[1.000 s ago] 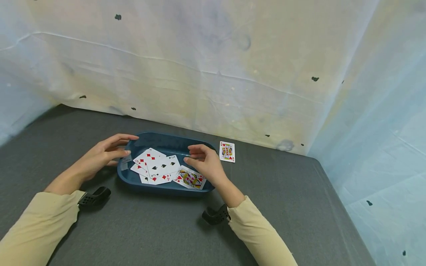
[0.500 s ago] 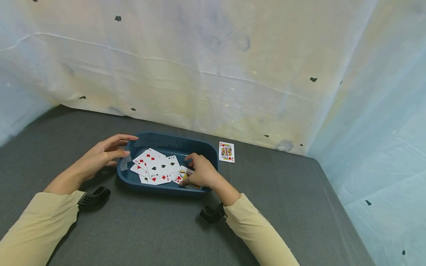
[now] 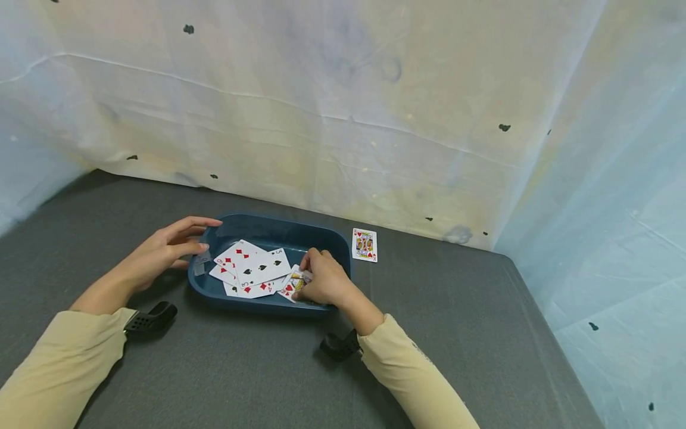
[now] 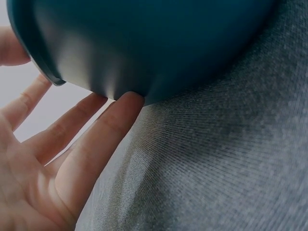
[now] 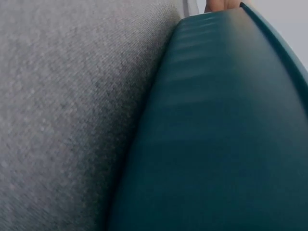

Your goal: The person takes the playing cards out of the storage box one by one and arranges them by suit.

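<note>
Tray [image 3: 321, 233] of dark-blue oblong plastic, near the far edge of the grey fabric-topped table [image 3: 455, 333]: touching its left end with the left hand [image 3: 163, 245], fingers spread; pinching a white heart court card [image 3: 290, 287] with the right hand [image 3: 329, 281] inside, near the tray's front right corner, beside overlapping white diamond and spade number cards [image 3: 262, 267], all left of a white king-of-hearts card [image 3: 365, 245].

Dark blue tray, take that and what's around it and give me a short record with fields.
Container: dark blue, plastic-looking tray with rounded corners
Surface: grey cloth-covered table
Left hand: fingertips against the tray's left end
Right hand: inside the tray, its grip on a white rectangular heart face card
Pile: overlapping white playing cards in the tray, three of spades on top
Outside: separate heart face card, face up, right of the tray
</note>
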{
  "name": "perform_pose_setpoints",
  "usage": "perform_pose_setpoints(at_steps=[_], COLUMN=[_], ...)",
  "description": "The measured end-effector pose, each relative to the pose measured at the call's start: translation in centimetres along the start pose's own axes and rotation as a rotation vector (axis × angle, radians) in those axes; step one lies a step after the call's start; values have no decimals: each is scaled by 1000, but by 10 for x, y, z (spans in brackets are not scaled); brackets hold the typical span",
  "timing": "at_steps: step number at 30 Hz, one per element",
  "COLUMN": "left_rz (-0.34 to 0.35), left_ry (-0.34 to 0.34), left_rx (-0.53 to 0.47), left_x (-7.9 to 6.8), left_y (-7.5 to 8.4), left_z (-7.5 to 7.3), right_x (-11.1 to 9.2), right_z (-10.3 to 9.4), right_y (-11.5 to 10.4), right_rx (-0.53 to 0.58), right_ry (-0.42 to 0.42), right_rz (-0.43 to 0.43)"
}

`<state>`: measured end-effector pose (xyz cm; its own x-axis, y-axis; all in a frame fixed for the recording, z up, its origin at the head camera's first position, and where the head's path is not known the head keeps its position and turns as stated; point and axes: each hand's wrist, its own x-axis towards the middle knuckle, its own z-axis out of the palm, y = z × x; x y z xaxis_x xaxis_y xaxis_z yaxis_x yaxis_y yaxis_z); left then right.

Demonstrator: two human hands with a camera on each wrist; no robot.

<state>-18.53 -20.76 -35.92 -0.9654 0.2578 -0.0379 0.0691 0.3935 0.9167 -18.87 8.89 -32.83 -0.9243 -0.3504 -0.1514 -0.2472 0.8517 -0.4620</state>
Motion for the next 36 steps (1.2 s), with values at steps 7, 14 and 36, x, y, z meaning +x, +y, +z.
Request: perform_pose_setpoints(at_steps=[7, 14, 36], left_rz=[5, 12, -2], left_ry=[0, -3, 17], left_rx=[1, 4, 27], left_x=[0, 0, -1], left_y=[1, 1, 1], left_z=[1, 0, -2], right_x=[-1, -1, -20], right_z=[-1, -2, -35], right_y=[5, 6, 51], right_rx=[163, 410, 1006], right_ry=[146, 313, 683], right_rz=[-48, -63, -43])
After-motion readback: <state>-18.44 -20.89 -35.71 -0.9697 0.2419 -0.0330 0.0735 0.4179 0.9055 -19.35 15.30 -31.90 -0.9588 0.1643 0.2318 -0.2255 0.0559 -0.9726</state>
